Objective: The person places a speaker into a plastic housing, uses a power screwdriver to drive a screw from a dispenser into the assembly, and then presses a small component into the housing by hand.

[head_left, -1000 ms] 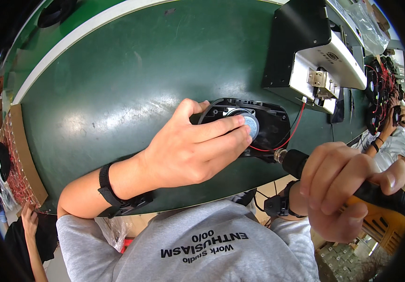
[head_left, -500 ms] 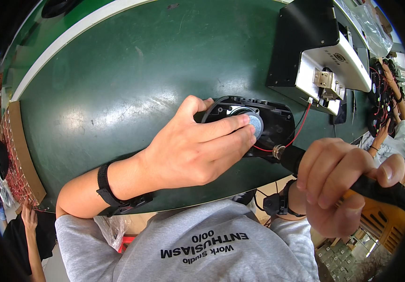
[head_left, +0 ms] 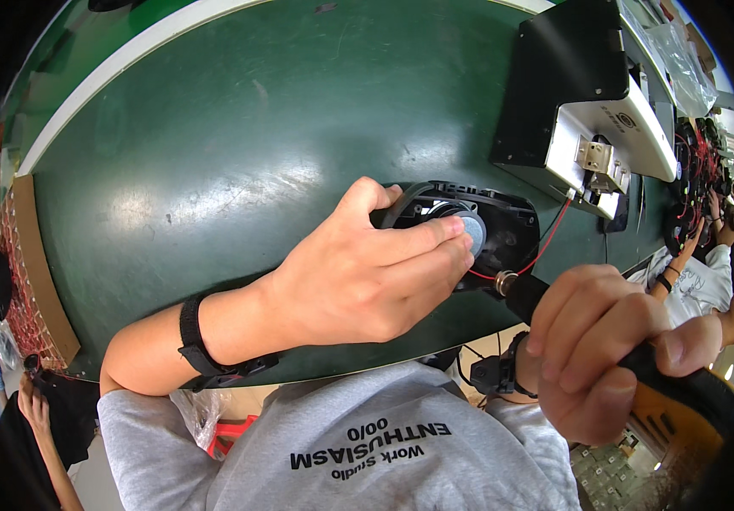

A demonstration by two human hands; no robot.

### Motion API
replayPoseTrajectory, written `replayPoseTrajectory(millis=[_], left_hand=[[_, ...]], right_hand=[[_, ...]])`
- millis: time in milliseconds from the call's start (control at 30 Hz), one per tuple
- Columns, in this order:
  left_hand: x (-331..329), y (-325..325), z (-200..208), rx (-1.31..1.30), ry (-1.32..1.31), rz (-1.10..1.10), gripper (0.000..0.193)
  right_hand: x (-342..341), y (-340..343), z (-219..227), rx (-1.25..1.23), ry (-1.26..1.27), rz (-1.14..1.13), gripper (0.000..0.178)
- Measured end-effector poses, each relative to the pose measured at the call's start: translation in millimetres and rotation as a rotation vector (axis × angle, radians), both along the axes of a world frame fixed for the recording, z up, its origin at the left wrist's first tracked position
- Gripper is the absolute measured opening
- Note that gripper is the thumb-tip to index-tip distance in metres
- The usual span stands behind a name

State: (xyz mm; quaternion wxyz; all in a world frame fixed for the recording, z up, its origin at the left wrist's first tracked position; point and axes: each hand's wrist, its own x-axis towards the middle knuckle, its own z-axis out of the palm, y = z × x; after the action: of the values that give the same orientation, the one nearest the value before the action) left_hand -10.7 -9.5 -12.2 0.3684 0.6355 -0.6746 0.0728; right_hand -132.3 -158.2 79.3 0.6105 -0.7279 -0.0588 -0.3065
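Observation:
A black plastic housing (head_left: pixel 516 226) lies on the green table, with a round speaker (head_left: pixel 474 236) in it showing a grey magnet. My left hand (head_left: pixel 375 264) is closed over the housing's left part. Its fingertips press on the speaker magnet, and the thumb lies at the far edge. In my right hand (head_left: pixel 597 341), a black electric screwdriver (head_left: pixel 527 295) is gripped, its metal collar pointing at the housing's near right edge. The bit's tip is hidden. A thin red wire (head_left: pixel 548 241) runs along the housing's right side to the near edge.
A black and silver bench machine (head_left: pixel 567 102) with a metal block in front stands behind the housing. At the far left is a cardboard box (head_left: pixel 47 281) of red wires. Co-workers' hands (head_left: pixel 34 404) show at the left, with others at the right. An orange slotted object (head_left: pixel 673 426) sits lower right.
The view has shifted slightly, so the housing and the machine appear a little further right. Both hands keep their hold, and the screwdriver stays at the housing's near right edge.

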Motion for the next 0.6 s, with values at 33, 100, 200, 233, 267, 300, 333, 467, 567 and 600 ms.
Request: replayPoseTrajectory(millis=[33,100,200,233,267,300,333,467,567,600], left_hand=[[0,0,0,-0.002,0.000,0.002,0.028],[0,0,0,-0.003,0.003,0.004,0.028],[1,-1,0,-0.002,0.000,-0.006,0.027],[2,-2,0,0.003,0.000,-0.003,0.026],[3,-2,0,0.006,0.000,-0.001,0.026],[3,-3,0,0.005,-0.001,-0.002,0.026],[4,-4,-1,-0.005,-0.004,0.002,0.026],[5,-5,7,-0.002,-0.042,-0.024,0.026],[7,1,3,-0.004,-0.098,-0.016,0.033],[8,3,-2,0.021,-0.114,-0.025,0.045]], right_hand=[[1,1,-1,-0.008,-0.004,-0.004,0.030],[2,0,-2,0.000,-0.008,0.006,0.029],[5,-2,-5,0.012,-0.020,0.027,0.028],[7,-3,-5,0.018,-0.028,0.040,0.028],[8,-4,-5,0.017,-0.029,0.040,0.028],[9,-5,-4,0.021,-0.020,0.050,0.027],[10,-5,-3,0.024,-0.013,0.061,0.027],[2,0,2,0.031,-0.015,-0.045,0.028],[4,15,-8,0.103,-0.078,-0.111,0.032],[3,17,-11,0.120,-0.063,-0.106,0.034]])
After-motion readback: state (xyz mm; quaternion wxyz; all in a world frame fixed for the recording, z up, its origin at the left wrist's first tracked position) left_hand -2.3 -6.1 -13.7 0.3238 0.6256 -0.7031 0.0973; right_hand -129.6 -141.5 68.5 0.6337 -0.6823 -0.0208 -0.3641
